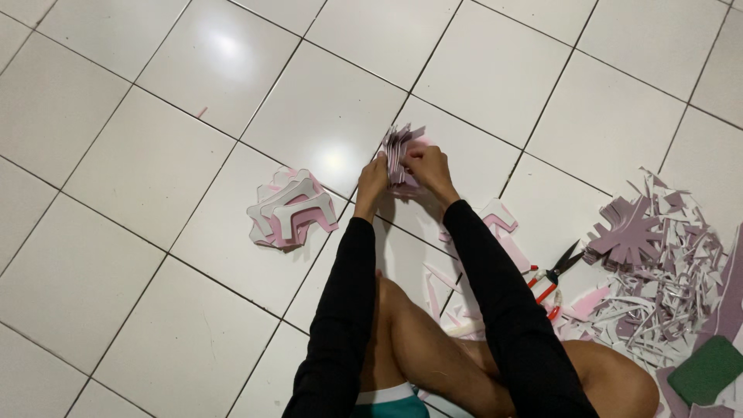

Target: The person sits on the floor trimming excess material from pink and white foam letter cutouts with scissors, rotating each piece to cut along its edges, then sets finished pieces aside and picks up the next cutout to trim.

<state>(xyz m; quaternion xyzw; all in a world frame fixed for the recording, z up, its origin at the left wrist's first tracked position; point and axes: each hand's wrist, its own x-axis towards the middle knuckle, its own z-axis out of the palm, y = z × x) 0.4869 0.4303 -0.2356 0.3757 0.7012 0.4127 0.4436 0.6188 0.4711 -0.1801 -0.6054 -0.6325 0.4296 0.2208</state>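
Observation:
Both of my hands are stretched out in front of me over the white tiled floor (139, 170). My left hand (371, 179) and my right hand (428, 168) together grip a thick stack of pink and white cut foam pieces (398, 147), held on edge between them. My black sleeves run back to my crossed bare legs at the bottom of the view.
A pile of pink and white shaped cut-outs (290, 210) lies to the left of my hands. Red-handled scissors (553, 279) lie at the right, beside a heap of purple and white offcuts (662, 263) and a green pad (706, 370). More pink pieces (499, 220) lie by my right arm.

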